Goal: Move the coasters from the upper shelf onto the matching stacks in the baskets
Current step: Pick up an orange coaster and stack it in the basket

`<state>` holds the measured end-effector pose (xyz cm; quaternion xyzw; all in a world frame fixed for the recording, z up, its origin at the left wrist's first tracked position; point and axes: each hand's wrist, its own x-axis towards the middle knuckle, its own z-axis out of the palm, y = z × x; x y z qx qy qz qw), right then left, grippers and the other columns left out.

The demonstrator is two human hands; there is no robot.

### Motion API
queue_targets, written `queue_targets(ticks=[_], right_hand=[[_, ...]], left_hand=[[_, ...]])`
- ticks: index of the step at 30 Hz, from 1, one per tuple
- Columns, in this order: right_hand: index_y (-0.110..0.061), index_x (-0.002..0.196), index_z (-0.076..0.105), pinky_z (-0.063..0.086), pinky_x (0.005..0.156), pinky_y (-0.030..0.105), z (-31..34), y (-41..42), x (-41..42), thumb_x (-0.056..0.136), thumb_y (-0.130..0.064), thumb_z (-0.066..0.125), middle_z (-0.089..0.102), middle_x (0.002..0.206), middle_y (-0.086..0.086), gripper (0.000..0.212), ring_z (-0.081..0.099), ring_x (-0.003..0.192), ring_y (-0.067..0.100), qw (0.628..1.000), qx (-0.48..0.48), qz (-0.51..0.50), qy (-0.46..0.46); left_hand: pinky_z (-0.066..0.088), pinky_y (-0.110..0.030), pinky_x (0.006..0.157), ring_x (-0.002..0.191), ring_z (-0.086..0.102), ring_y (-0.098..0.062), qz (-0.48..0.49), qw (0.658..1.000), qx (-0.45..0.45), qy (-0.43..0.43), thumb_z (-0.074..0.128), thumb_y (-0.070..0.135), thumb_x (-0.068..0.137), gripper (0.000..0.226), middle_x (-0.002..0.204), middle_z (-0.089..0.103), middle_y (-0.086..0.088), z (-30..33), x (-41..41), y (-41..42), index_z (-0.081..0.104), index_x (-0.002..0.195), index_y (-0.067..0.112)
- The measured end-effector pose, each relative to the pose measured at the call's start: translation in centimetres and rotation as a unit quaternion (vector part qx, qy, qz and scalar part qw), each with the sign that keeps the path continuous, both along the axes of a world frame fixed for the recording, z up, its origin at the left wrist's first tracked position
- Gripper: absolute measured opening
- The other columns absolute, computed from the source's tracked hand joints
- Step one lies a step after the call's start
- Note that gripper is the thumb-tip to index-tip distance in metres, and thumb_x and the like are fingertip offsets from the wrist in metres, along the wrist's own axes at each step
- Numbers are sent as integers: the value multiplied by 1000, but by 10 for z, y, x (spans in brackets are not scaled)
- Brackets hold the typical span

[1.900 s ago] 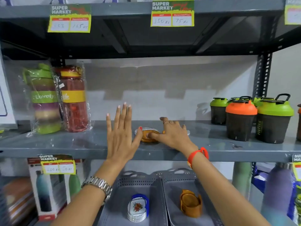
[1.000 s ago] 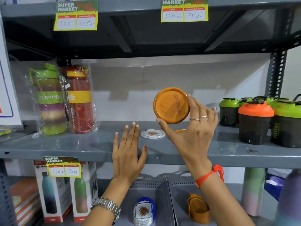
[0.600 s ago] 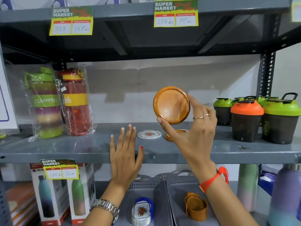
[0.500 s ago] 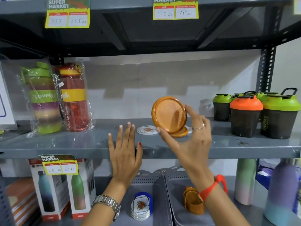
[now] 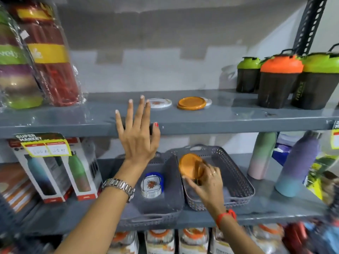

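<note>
My right hand (image 5: pixel 206 182) holds an orange coaster (image 5: pixel 190 166) on edge low inside the right grey basket (image 5: pixel 238 178), over the spot where the orange stack stood; that stack is hidden by the hand. My left hand (image 5: pixel 137 136) hovers open, fingers spread, in front of the upper shelf's edge (image 5: pixel 220 123). On the upper shelf lie a white flower-print coaster (image 5: pixel 160 103), an orange coaster (image 5: pixel 191 103) and a white one (image 5: pixel 208 102) partly beneath it. The left grey basket (image 5: pixel 170 198) holds a stack of white flower-print coasters (image 5: pixel 151 186) in a blue holder.
Wrapped bottles (image 5: pixel 45 55) stand at the upper shelf's left, shaker cups (image 5: pixel 280 79) at its right. Boxed bottles (image 5: pixel 55 171) sit left of the baskets, pastel bottles (image 5: pixel 297 165) to their right. Packaged goods fill the shelf below.
My right hand has carried the orange coaster from above the upper shelf down into the right basket. The view has tilted downward. My left hand stays open by the shelf edge.
</note>
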<state>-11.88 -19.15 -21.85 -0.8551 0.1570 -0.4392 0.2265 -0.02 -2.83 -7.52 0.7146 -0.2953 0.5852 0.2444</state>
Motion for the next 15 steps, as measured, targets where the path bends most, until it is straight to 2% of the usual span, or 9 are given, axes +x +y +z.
queue_targets(ticks=[1,3,5,7,9,11,15], right_hand=[[-6,92,66,37,76,29,-4,-11,7,67,-66,58,70,87,13,65,57,81,30,999,1,-38,28],[-5,87,67,37,78,36,-13,-35,20,64,-68,53,71,84,18,69,61,80,36,990,31,-84,105],[-6,89,67,42,82,40,-22,-57,34,63,-68,49,71,90,20,70,61,89,38,969,71,-112,207],[-7,97,67,45,87,42,-26,-73,44,66,-61,60,70,101,20,63,57,102,39,947,112,-140,268],[-8,109,65,43,94,45,-29,-83,54,71,-48,70,66,113,20,56,51,113,39,928,141,-160,305],[-6,117,61,37,100,46,-31,-89,62,77,-36,70,61,121,21,51,44,121,40,917,152,-172,326],[-8,120,58,31,106,49,-42,-89,73,82,-34,64,60,126,17,47,38,128,37,899,160,-191,360]], left_hand=[[4,-47,118,139,33,-28,4,1000,-4,-8,33,33,96,52,145,45,-7,0,2,-1,46,140,8],[7,-45,118,136,36,-28,16,999,-8,-30,34,32,95,50,142,49,-7,-2,7,-2,50,137,9],[10,-45,117,135,38,-28,23,999,-12,-46,34,31,95,50,141,50,-7,-4,10,-3,51,137,9],[11,-45,117,135,39,-28,27,998,-19,-51,32,32,96,50,141,50,-7,-5,12,-4,50,137,9],[12,-45,117,136,38,-28,30,998,-22,-53,30,34,98,51,142,49,-7,-7,13,-5,49,138,9],[14,-45,117,136,37,-27,31,998,-21,-56,27,35,99,52,143,48,-6,-7,13,-4,47,139,10],[18,-46,115,137,37,-26,40,997,-21,-65,26,35,99,52,143,47,-7,-7,14,-2,45,140,11]])
